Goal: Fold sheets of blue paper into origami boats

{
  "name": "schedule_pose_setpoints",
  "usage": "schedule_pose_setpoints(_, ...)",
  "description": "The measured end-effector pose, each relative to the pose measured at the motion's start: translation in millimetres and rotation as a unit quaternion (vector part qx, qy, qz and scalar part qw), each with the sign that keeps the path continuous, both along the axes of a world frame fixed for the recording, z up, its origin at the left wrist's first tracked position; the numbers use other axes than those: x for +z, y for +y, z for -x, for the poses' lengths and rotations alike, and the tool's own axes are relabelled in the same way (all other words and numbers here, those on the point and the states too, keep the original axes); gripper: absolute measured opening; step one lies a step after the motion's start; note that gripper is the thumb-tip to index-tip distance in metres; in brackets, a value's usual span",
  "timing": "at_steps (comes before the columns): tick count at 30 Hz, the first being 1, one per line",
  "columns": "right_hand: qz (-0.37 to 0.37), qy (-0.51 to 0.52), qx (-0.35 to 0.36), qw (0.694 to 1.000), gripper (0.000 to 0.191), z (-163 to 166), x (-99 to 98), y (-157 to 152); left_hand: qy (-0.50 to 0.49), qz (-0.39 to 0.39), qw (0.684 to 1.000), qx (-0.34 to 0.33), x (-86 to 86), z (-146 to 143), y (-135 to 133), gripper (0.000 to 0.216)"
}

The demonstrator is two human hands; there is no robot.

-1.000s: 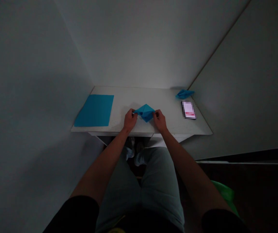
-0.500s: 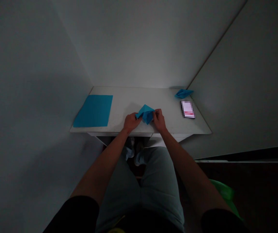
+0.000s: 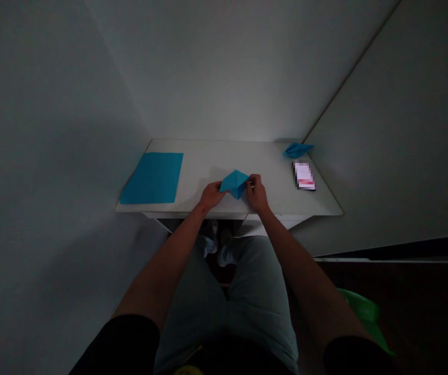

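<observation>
A partly folded piece of blue paper (image 3: 234,183) sits near the front edge of a small white table (image 3: 212,156). My left hand (image 3: 211,196) pinches its left corner with closed fingers. My right hand (image 3: 256,191) pinches its right corner the same way. Both forearms reach forward over my lap.
A flat blue sheet (image 3: 153,177) lies at the table's left end. A finished blue paper figure (image 3: 297,150) rests at the back right corner, with a phone (image 3: 304,176) just in front of it. White walls close in on three sides. Something green (image 3: 360,312) sits low on the right.
My hands have drawn closer together, and the folded paper between them has become narrower. My left hand moved right and slightly toward me.
</observation>
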State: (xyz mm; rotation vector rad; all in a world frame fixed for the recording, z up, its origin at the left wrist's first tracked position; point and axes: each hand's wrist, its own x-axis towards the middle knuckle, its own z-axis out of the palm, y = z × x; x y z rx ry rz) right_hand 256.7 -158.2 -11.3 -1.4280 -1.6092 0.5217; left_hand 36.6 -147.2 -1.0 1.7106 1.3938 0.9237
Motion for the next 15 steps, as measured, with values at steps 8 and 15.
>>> schedule_pose_setpoints(8, 0.047, -0.086, 0.086, 0.991, 0.045, 1, 3.2, -3, -0.097, 0.001, 0.995, 0.036, 11.2, 3, -1, 0.024)
schedule_pose_setpoints(15, 0.019, -0.014, 0.073, 0.997, 0.031, -1, 6.2, -3, -0.109, 0.003, 0.991, 0.08, 14.0, 5, -1, 0.033)
